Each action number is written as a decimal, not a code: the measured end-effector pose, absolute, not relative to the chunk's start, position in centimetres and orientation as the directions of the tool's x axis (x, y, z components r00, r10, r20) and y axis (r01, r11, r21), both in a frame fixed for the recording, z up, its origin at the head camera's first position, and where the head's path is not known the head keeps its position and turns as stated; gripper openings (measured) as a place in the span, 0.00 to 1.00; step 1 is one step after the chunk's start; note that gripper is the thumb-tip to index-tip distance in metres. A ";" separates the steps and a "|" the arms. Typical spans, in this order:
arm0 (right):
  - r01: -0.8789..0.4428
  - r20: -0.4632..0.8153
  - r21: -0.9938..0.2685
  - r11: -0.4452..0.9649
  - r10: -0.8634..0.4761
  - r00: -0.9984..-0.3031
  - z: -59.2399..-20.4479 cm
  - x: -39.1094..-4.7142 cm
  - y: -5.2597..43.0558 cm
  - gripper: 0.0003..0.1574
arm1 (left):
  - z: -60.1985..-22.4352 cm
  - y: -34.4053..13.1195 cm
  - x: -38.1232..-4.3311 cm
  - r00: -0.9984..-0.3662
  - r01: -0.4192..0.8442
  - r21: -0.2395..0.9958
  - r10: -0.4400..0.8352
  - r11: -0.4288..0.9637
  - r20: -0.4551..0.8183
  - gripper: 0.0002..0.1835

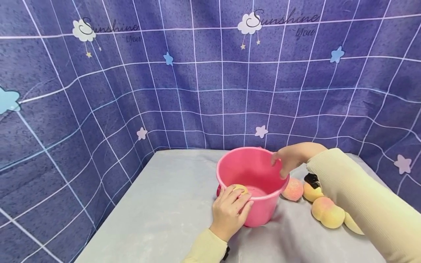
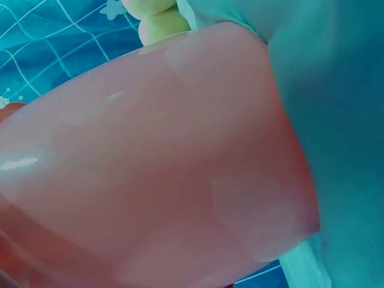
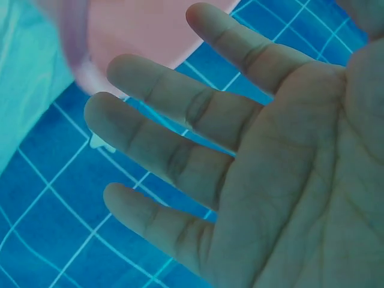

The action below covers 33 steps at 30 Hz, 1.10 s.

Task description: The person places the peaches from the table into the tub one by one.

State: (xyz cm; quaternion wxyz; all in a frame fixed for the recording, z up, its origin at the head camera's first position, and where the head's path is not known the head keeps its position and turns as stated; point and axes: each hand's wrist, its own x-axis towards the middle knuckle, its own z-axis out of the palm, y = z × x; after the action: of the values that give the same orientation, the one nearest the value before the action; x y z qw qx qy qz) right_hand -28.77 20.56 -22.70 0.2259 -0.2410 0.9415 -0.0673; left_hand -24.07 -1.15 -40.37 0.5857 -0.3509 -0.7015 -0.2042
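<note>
A pink bucket (image 1: 263, 212) stands on the grey cloth, its mouth tipped toward the head view. My left hand (image 1: 230, 212) holds its near left rim, fingertips over the edge and thumb outside. Just inside that rim a yellow rounded thing (image 1: 241, 187) shows, partly hidden by the fingers. The left wrist view is filled by the bucket's outer wall (image 2: 150, 150). Over the far right rim hovers my right hand (image 1: 294, 157), holding nothing. In the right wrist view its fingers (image 3: 162, 150) are spread, with the bucket (image 3: 144, 30) beyond.
Right of the bucket lie a pinkish peach (image 1: 292, 189), a yellow fruit (image 1: 311, 193) partly behind the right wrist, more peach-like fruit (image 1: 332, 216) and a long yellow fruit (image 1: 353, 223) partly under the sleeve. A blue checked curtain (image 1: 210, 80) hangs behind the grey table (image 1: 158, 204).
</note>
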 end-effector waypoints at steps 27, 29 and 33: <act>-0.745 0.719 -0.062 0.665 -0.488 -0.496 -31.1 -27.6 25.1 0.30 | -40.2 -1.1 -24.3 -0.060 0.724 -0.135 0.257 0.677 0.965 0.12; -0.749 0.747 -0.082 0.657 -0.457 -0.482 -32.1 -27.5 25.4 0.32 | -40.3 -1.1 -24.3 -0.061 0.722 -0.134 0.256 0.679 0.965 0.12; -0.773 0.795 -0.098 0.627 -0.418 -0.439 -33.8 -27.3 25.7 0.32 | -40.3 -1.1 -24.2 -0.055 0.719 -0.145 0.263 0.680 0.963 0.13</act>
State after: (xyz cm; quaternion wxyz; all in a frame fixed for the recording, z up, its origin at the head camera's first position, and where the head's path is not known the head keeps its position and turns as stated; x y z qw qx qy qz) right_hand -27.29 25.74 -33.85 -0.3839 -0.3647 0.8161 -0.2314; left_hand -24.23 -1.12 -40.32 0.5913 -0.3508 -0.7001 -0.1928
